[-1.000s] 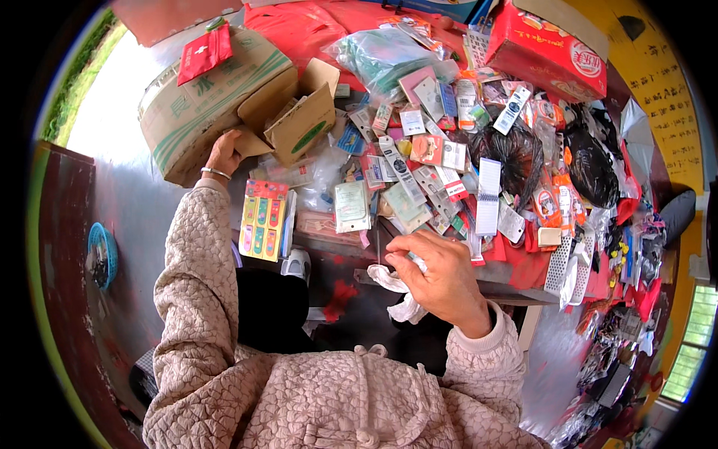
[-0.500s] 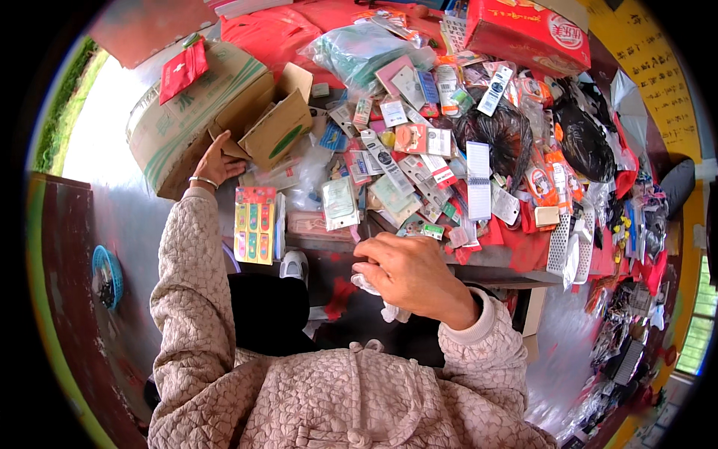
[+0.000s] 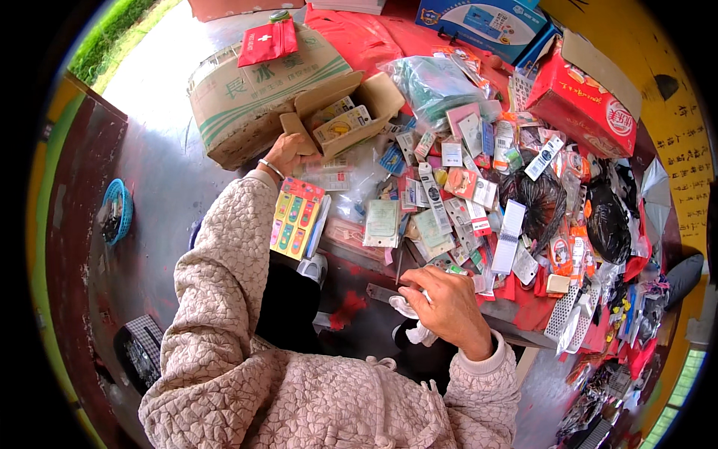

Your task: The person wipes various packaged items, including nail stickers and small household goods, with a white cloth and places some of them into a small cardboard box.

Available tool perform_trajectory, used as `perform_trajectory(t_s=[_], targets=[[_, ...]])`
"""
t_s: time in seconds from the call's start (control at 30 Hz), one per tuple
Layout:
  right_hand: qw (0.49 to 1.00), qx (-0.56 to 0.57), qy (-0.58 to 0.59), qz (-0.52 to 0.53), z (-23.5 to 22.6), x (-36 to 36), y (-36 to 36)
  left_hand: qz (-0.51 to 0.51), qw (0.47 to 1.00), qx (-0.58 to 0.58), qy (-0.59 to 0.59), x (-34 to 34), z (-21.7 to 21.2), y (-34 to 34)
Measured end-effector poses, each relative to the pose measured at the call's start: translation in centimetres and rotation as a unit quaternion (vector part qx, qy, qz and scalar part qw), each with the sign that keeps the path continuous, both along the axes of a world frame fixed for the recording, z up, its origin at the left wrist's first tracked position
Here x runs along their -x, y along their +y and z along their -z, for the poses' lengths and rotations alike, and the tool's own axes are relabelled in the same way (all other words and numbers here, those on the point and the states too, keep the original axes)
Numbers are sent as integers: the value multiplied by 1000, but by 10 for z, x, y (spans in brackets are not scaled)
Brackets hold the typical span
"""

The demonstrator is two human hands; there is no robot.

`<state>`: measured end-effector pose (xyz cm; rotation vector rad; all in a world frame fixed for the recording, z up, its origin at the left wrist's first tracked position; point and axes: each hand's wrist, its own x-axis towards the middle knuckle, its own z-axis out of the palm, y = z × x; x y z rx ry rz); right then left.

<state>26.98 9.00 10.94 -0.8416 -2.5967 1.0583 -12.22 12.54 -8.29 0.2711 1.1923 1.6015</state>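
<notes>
My left hand is closed at the near flap of a small open cardboard box, its fingertips partly hidden. Inside that box lie white and yellow packs. Beside my left wrist is a card of colourful clips. My right hand, fingers curled, holds a crumpled white cloth low in front of the table edge. Just beyond it, a heap of small packaged goods covers the table, among them a pale green packet and a small spiral notepad.
A large carton with a red pouch on top stands behind the small box. Black plastic bags and a red box are on the right. A blue basket is at the far left.
The view has shifted, so the table sits lower and further right. My left hand has closed at the small box's flap, and packs inside that box now show. My right hand keeps the cloth.
</notes>
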Motion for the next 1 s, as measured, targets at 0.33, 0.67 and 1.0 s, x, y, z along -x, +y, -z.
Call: perform_trajectory(t_s=[0.33,0.67,1.0], targets=[[999,-29,0,-18,9,-4,10,62,998,-5,-6,-16,-21,27],[1000,-6,-14,-12,14,-6,6,75,996,-22,37,15,22,21],[997,-21,-41,-58,17,-10,9,146,989,29,-9,26,25,-4]])
